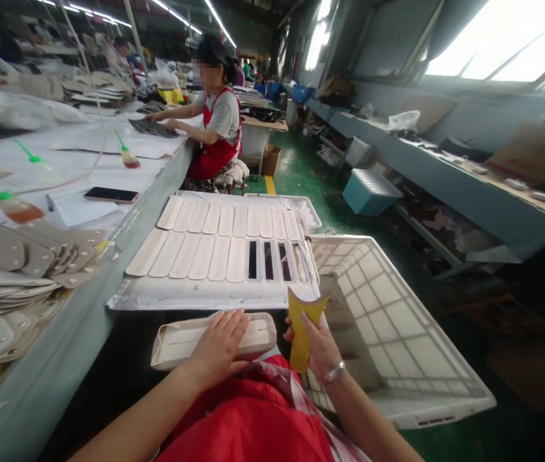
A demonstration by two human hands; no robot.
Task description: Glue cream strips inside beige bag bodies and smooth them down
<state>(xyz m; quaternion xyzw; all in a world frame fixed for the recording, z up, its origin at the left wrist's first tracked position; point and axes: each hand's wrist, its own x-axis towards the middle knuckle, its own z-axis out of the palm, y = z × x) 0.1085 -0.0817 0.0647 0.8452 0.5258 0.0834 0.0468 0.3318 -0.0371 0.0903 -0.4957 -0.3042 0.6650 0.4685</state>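
Note:
My left hand (218,343) lies flat, fingers stretched out, on a long beige piece with rounded ends and raised edges (259,332) across my lap. My right hand (321,346) is closed around a yellow, stiff-looking sheet with a curved top edge (302,337), held upright just right of that piece. In front of me, a white-covered board (171,292) carries two rows of similar beige oblong pieces (209,256). Toward the right of its near row, several slots (268,260) show dark openings. Both palms are hidden from view.
A white plastic crate (397,321) stands at my right. The worktable on the left (94,289) holds stacked grey parts (36,250), a phone (111,194) and glue bottles with green nozzles (19,208). Ahead, a co-worker in a red apron (221,122) sits at the table.

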